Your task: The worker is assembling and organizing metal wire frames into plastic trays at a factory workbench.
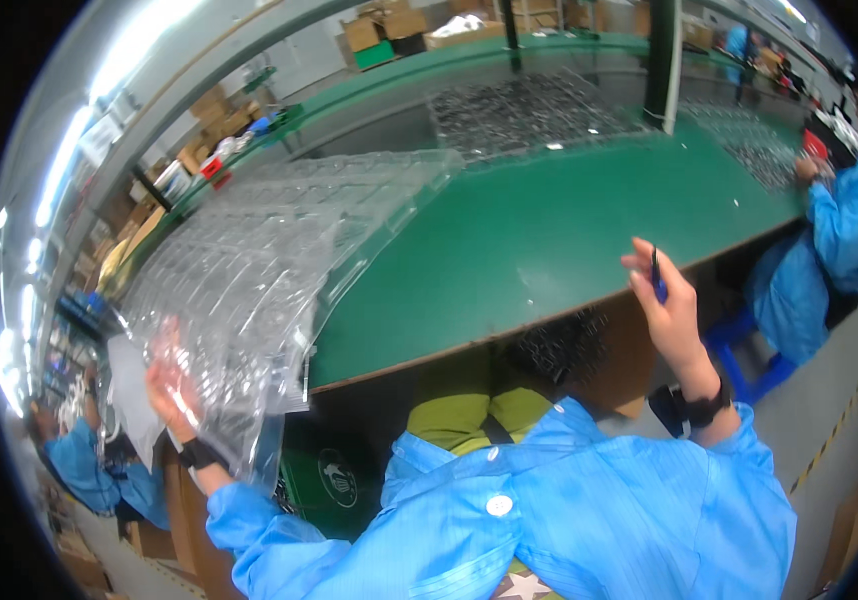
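Observation:
A large clear plastic tray (249,235) with moulded pockets lies tilted across the left of the green table, its near corner hanging past the edge. My left hand (171,385) grips that near-left part, and its fingers show blurred through the plastic. Raised above the table's front edge on the right is my right hand (667,305). It holds a slim dark blue tool (660,280) with a thin black tip, upright between fingers and palm; its exact kind is hard to make out. Thumb and forefinger stand a little apart.
The green tabletop (569,220) carries trays of small dark parts (524,110) at the back, beside a post (662,65). Another person in blue (854,215) works at the right, a second (89,460) at the far left. A green bin (334,480) stands under the table.

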